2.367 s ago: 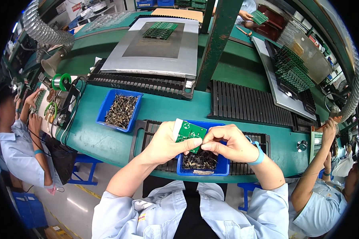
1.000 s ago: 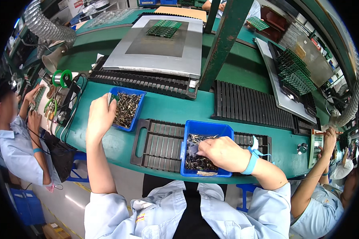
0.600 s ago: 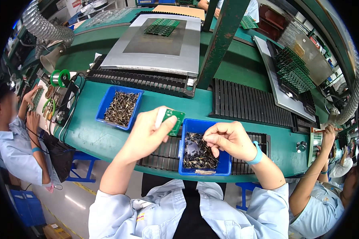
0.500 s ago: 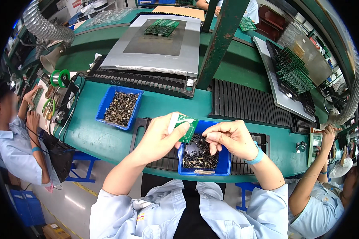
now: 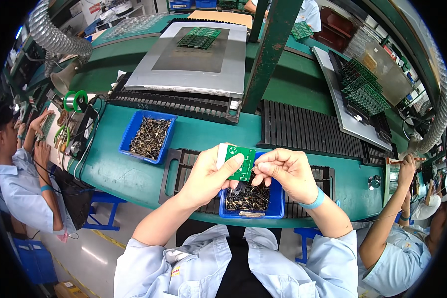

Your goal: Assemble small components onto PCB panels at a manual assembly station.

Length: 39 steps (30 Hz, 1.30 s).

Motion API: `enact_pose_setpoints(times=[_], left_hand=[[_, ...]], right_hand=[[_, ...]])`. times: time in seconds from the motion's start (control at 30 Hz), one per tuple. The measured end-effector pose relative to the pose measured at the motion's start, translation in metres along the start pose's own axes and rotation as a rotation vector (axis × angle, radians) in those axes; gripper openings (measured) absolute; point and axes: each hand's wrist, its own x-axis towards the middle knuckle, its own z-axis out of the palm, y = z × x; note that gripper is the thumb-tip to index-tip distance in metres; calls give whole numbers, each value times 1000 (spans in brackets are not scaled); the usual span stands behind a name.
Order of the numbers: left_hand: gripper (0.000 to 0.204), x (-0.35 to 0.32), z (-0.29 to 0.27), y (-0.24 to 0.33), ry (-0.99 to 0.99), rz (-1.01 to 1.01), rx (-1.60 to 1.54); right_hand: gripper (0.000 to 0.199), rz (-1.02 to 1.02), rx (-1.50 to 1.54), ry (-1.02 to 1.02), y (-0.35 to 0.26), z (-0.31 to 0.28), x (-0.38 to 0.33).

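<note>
My left hand (image 5: pixel 207 175) holds a small green circuit board (image 5: pixel 241 161) upright above a blue bin (image 5: pixel 275 201) full of small metal-legged components. My right hand (image 5: pixel 289 172) is right beside the board, fingertips pinched together at its right edge; whatever it pinches is too small to make out. A second blue bin (image 5: pixel 127 138) of similar components sits to the left on the green bench. Both bins rest by a black slotted tray (image 5: pixel 174 171).
A grey conveyor pallet (image 5: pixel 233 64) carrying green boards lies beyond, with black slotted racks (image 5: pixel 308 129) and a green post (image 5: pixel 270 49). Other seated workers are at the left (image 5: pixel 20 179) and right (image 5: pixel 402 238). A solder reel (image 5: pixel 74 100) and cables sit at the left.
My left hand reached to the left bin, then came back to the middle with the green board. My right hand rose from the near bin and now meets the board's edge.
</note>
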Motion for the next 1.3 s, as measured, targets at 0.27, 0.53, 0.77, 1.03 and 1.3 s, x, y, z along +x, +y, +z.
enact_pose_setpoints(times=[0.27,0.53,0.77,1.03,1.3], left_hand=[[11,1,5,-2,-9,22,-56],[12,0,6,-1,-2,36,-96],[10,-2,10,4,-13,63,-113],[14,0,10,0,20,105,-54],[14,0,7,-2,-109,110,-258]], right_hand=[[9,-84,-14,65,12,3,0],[10,-87,-51,109,12,10,-2],[12,-104,-100,136,11,14,-3],[14,-123,-133,164,10,20,-4],[12,-135,161,-17,17,17,-2]])
